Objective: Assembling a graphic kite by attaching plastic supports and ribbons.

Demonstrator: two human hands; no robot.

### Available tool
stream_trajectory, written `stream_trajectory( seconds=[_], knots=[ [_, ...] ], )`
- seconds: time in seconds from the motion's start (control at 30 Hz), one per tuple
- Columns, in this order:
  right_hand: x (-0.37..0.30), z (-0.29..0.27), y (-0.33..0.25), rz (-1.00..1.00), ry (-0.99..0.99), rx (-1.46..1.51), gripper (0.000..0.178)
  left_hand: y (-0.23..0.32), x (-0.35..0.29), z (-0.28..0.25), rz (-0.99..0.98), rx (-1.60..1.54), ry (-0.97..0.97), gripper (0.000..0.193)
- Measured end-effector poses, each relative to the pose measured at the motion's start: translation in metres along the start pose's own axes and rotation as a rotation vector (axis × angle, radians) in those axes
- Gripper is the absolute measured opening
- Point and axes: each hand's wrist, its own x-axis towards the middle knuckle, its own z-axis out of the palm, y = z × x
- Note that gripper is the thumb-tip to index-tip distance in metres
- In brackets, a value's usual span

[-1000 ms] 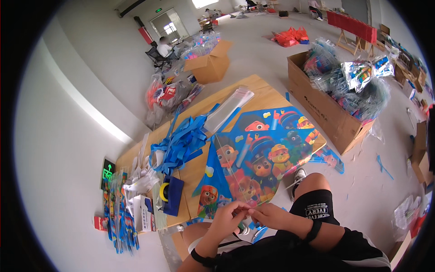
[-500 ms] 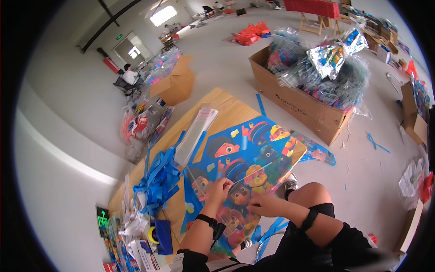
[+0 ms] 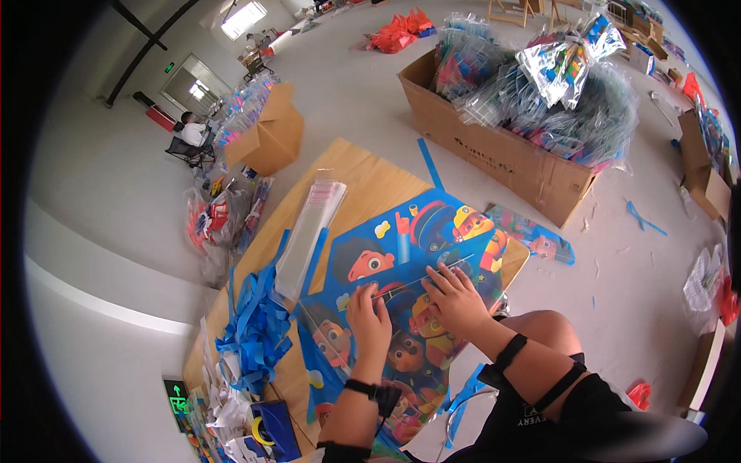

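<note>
On the wooden table in front of me lie printed cartoon sheets with a blue background, the nearer one partly over the farther one. A thin, shiny straight line, like the edge of clear plastic film, runs across the nearer sheet. My left hand rests on that sheet near the line's left end, thumb and fingers a little apart. To its right, my right hand lies with fingers spread along the line, palm down. Neither hand shows anything gripped.
Left of the sheets are a stack of clear plastic sleeves, a heap of blue strips and a blue tape dispenser. A large cardboard box of plastic-wrapped goods stands beyond the table. Another carton stands far left.
My right hand has moved away from me and opened out flat on the sheet. My left hand's pinched fingers have loosened. The whole view has shifted slightly.
</note>
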Motion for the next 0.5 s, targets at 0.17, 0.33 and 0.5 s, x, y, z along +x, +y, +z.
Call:
stream_trajectory(
  seconds=[0.17, 0.33, 0.5],
  knots=[
    [0.005, 0.002, 0.005, 0.003, 0.015, -0.07, 0.057, -0.004, -0.037, 0.001, 0.124, 0.193, -0.157, 0.047],
    [0.011, -0.002, 0.007, 0.135, 0.014, -0.125, 0.063, 0.003, -0.023, 0.011, 0.1, 0.135, -0.224, 0.047],
    [0.015, -0.005, 0.017, 0.088, -0.033, -0.053, 0.063, 0.001, -0.001, 0.031, 0.172, 0.183, -0.19, 0.049]
  ],
)
